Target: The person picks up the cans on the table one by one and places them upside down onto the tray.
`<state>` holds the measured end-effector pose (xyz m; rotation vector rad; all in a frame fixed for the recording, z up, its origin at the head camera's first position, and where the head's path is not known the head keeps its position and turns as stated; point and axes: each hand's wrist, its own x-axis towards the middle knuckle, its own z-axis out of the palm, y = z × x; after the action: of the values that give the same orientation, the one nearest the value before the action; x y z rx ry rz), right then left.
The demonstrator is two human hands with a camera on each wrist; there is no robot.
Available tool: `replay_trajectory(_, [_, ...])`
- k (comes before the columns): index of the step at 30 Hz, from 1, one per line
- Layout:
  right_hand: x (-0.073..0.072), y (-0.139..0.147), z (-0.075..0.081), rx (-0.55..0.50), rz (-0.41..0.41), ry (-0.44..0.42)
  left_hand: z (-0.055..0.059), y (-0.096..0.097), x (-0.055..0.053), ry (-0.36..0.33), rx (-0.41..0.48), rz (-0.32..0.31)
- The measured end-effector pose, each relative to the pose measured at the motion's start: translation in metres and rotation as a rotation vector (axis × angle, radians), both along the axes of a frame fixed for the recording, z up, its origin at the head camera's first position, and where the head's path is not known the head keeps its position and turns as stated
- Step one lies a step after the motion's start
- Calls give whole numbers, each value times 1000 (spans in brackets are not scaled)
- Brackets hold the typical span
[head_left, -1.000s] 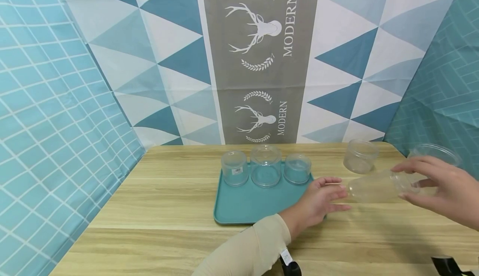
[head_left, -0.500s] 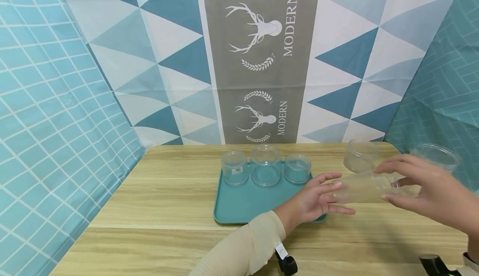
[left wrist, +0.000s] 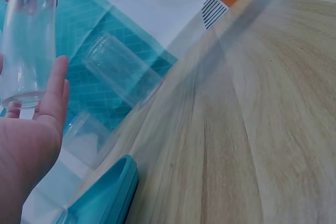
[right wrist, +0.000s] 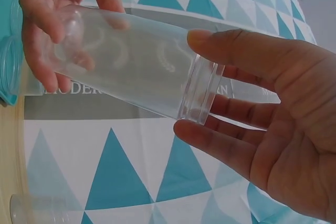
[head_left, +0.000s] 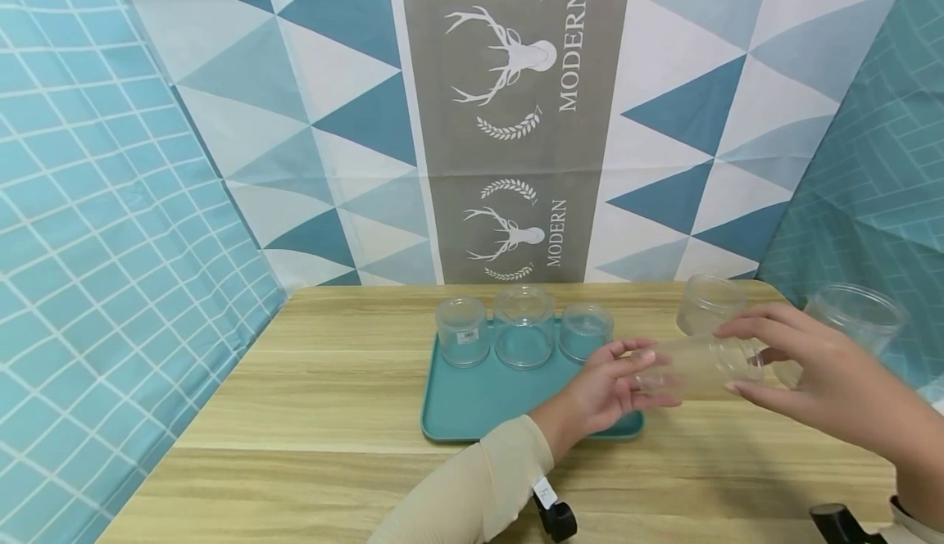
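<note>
A tall clear jar [head_left: 693,370] lies almost level in the air over the right side of the table. My right hand [head_left: 819,380] grips its threaded mouth end, thumb on one side and fingers on the other, as the right wrist view shows. At the base end, my left hand [head_left: 601,388] has its thumb and fingers around the jar; how firmly they press is hard to tell. In the left wrist view the base of the jar [left wrist: 29,51] sits just above the left palm. No lid is seen on the mouth, which the right hand partly hides.
Behind the left hand lies a teal tray [head_left: 479,413] with three clear jars [head_left: 524,327] along its back edge. Another clear jar [head_left: 711,306] stands at the table's back right. A larger one [head_left: 855,315] is partly behind the right hand. Printed cloth [head_left: 516,118] hangs behind the table.
My right hand has moved left with the jar, toward the left hand. The left hand has shifted slightly left, and its fingers now surround the jar's base. The tray and its jars are unmoved.
</note>
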<state>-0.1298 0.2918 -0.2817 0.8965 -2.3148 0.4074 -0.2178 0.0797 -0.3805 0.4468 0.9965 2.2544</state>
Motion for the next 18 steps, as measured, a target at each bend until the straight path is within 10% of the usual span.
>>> replay_trajectory(18, [3, -3, -3, -270, -10, -128, 3, -20, -3, 49, 12, 12])
